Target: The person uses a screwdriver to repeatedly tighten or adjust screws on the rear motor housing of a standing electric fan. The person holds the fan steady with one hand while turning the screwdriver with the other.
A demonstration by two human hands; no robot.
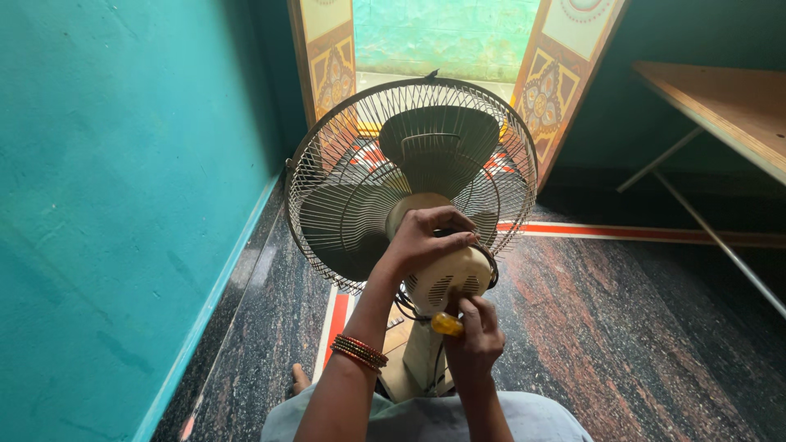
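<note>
A cream pedestal fan stands in front of me, its round wire grille (344,164) facing away and dark blades behind the wires. My left hand (424,236), with bangles on the wrist, grips the top of the cream motor housing (446,282). My right hand (473,344) is closed around a screwdriver with a yellow handle (447,325), held against the underside of the housing. The screwdriver's tip is hidden. The fan's stand (424,356) rises between my arms.
A teal wall (115,205) runs along the left. Ahead, an open doorway has patterned door panels (332,57) on both sides. A wooden table (720,102) on thin metal legs stands at right. The floor (622,327) is dark speckled stone with red stripes.
</note>
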